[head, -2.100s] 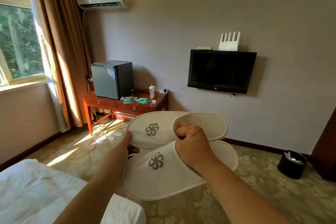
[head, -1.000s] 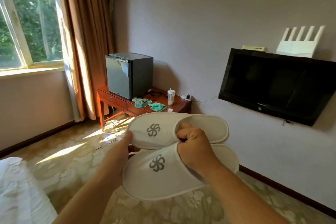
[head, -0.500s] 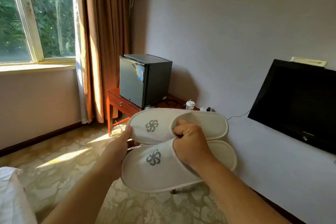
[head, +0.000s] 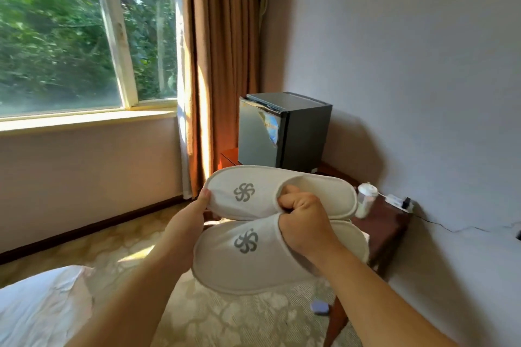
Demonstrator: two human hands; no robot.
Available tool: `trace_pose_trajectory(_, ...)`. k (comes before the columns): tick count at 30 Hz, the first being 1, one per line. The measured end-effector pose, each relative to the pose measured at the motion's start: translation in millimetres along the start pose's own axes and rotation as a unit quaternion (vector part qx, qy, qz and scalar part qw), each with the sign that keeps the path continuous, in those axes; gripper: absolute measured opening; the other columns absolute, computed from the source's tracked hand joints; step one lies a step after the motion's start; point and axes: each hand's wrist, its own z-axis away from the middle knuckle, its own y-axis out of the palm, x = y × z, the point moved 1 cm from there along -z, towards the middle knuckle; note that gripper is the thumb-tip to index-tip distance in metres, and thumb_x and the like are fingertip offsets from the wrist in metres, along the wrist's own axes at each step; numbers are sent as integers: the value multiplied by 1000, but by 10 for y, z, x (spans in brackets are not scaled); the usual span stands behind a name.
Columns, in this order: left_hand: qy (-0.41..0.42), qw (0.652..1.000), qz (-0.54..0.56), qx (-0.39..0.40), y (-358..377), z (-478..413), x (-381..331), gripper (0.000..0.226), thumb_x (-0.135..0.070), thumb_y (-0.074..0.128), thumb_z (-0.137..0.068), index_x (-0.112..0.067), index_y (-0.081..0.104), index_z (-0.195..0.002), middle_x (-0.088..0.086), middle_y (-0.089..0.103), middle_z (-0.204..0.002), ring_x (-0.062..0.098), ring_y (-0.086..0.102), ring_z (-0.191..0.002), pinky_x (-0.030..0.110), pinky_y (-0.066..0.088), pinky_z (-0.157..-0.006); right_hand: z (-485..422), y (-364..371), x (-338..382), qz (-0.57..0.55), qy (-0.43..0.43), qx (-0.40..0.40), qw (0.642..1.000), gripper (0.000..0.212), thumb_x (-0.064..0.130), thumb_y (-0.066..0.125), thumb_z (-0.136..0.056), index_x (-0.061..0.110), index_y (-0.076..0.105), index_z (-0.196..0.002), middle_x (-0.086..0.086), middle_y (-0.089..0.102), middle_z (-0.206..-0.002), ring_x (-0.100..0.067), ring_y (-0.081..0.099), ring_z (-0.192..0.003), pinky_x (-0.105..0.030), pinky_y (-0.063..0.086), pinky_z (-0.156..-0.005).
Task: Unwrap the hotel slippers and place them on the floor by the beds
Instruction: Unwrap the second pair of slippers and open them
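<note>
Two white hotel slippers with grey pinwheel logos are held up in front of me, unwrapped. The upper slipper (head: 253, 191) lies partly over the lower slipper (head: 239, 259). My right hand (head: 304, 222) grips both at their openings, fingers curled into the upper one. My left hand (head: 189, 222) holds the toe end from the left, thumb on the upper slipper's edge and fingers hidden underneath. A white bed corner (head: 39, 307) shows at the lower left above the patterned carpet (head: 214, 318).
A grey mini fridge (head: 282, 132) stands on a red-brown wooden table (head: 386, 228) against the right wall, with a white cup (head: 365, 200) and a power strip (head: 399, 201). Brown curtain (head: 222, 65) and window (head: 70, 36) are ahead. A small purple object (head: 320, 307) lies on the floor.
The view has swung left and moved closer to the window and fridge; the television has left the frame. Both hands keep the same hold on the slippers.
</note>
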Motion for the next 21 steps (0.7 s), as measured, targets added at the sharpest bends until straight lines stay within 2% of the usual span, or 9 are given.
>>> trace_pose_trajectory(3,28,999,4,-36,-45,-398,-202,51,-61,55,-92,-17,70,-114,16,76,-105,35,76,-88,56,60,-82,-576,120,-198,-16,-21,42,999,39,-11,59,-73,23,78,-77,24,72,-95,3,67,-90,-10,54,-70)
trace_pose_trajectory(6,56,995,13,-76,-153,-767,-433,49,-61,52,-93,-19,70,-111,10,79,-94,32,77,-86,52,62,-77,-1140,280,-377,-10,-47,87,995,28,-10,60,-75,8,78,-87,8,73,-97,-10,69,-92,-21,59,-79)
trace_pose_trajectory(8,68,992,24,-104,-292,-969,-563,50,-64,53,-91,-22,69,-112,9,79,-92,32,77,-85,52,62,-73,-1476,419,-423,-22,-60,122,990,25,-11,62,-77,5,77,-89,5,74,-97,-11,69,-93,-19,57,-84)
trace_pose_trajectory(10,81,988,27,-127,-482,-1136,-666,51,-66,53,-90,-22,69,-112,9,79,-92,33,77,-85,52,62,-71,-1774,597,-412,-30,-82,157,984,30,-13,63,-77,12,78,-84,15,73,-92,-3,69,-88,-9,51,-79)
trace_pose_trajectory(12,101,982,27,-160,-719,-1286,-751,53,-66,53,-89,-21,71,-109,10,79,-91,34,76,-85,54,61,-73,-2043,811,-386,-13,-110,192,975,36,-15,64,-74,19,78,-80,20,71,-87,5,66,-84,-6,48,-75)
trace_pose_trajectory(15,119,971,26,-207,-1100,-1511,-881,50,-69,55,-84,-25,77,-92,12,76,-94,33,76,-82,51,61,-73,-2463,1205,-403,29,-170,227,959,29,-18,60,-69,3,78,-79,-2,70,-90,-9,65,-83,-21,53,-74)
trace_pose_trajectory(16,121,969,25,-216,-1221,-1597,-915,49,-69,55,-82,-26,78,-86,13,75,-96,33,76,-82,49,62,-70,-2597,1339,-411,33,-182,235,954,29,-18,59,-68,1,77,-79,-5,70,-88,-12,64,-82,-23,51,-72)
trace_pose_trajectory(18,121,965,41,-230,-1459,-1801,-976,50,-68,55,-83,-24,78,-86,18,74,-101,35,76,-84,50,62,-69,-2864,1614,-438,42,-207,243,947,28,-16,59,-66,4,76,-76,-4,68,-82,-11,61,-75,-19,47,-67)
trace_pose_trajectory(21,117,960,66,-245,-1776,-2204,-1119,51,-62,55,-89,-17,78,-89,24,72,-107,41,73,-91,56,61,-77,-3253,2017,-501,58,-228,250,939,26,-11,60,-68,8,76,-75,-3,69,-79,-12,62,-75,-23,49,-68)
